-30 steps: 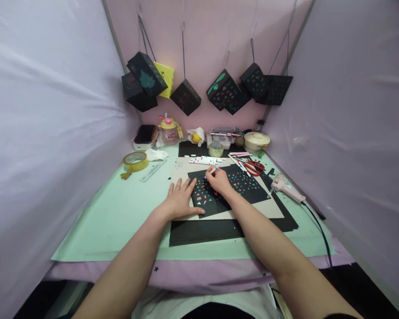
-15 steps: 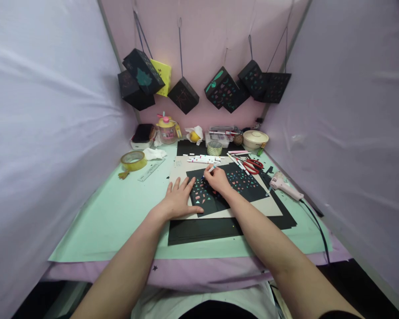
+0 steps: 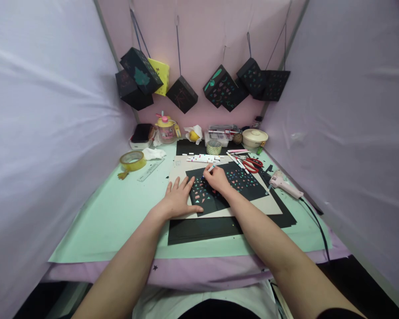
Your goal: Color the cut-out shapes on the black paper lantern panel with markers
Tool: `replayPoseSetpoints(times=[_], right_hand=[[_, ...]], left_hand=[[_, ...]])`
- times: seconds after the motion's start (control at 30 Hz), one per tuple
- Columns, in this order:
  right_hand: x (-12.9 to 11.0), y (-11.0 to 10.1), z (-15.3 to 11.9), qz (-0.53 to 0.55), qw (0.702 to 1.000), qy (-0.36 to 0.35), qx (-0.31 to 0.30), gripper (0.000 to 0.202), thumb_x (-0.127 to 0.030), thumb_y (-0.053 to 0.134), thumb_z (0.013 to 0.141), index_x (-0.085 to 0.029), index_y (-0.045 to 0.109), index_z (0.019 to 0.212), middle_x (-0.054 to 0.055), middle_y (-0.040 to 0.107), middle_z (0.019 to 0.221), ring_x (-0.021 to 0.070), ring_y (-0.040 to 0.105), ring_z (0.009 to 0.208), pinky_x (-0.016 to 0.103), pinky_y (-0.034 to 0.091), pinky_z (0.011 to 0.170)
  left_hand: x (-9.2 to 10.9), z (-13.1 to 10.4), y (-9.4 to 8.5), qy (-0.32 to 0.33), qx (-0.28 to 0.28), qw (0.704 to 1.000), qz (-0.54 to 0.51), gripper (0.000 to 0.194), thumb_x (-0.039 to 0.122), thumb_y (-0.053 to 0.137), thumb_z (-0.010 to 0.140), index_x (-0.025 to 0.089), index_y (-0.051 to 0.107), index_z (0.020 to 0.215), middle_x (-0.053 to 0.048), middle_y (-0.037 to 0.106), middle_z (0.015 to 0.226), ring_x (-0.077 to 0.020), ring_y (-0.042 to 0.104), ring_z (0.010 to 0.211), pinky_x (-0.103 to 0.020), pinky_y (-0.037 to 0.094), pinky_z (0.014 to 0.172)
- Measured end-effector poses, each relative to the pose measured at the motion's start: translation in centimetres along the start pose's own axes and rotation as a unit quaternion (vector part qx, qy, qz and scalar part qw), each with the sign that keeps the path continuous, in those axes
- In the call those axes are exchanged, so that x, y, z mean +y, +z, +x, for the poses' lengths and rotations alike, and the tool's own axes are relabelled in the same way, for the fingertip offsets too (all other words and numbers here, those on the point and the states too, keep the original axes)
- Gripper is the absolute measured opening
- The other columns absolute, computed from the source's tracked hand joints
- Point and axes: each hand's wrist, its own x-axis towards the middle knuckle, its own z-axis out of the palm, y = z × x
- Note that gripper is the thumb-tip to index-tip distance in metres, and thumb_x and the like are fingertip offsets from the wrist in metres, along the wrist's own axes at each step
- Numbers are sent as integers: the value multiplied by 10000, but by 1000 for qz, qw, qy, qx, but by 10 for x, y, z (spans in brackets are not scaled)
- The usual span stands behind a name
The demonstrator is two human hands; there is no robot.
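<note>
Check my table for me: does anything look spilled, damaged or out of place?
Nothing looks spilled or broken. It's a bit untidy, though: the yellowish tape roll has a crumpled end sticking out, loose black scraps lie beside the red-handled scissors, and the decorated black sheet sits askew on the pale board.

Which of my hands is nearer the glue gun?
Right. The right hand holds a marker over the decorated black sheet, left of the glue gun; the left hand lies spread farther left, at the sheet's left edge.
</note>
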Motion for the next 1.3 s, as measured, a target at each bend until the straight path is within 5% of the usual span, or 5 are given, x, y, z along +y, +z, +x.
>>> replayPoseSetpoints(times=[1.3], right_hand=[[3, 3, -1, -24, 999, -11, 26, 160, -257, 474, 786, -188, 588, 696, 2, 599, 586, 148, 571, 606, 221, 370, 609]], left_hand=[[-1, 1, 2, 3, 6, 1000, 11, 1157, 862, 437, 615, 232, 32, 1497, -81, 97, 1554, -382, 14, 1406, -548, 69, 1098]])
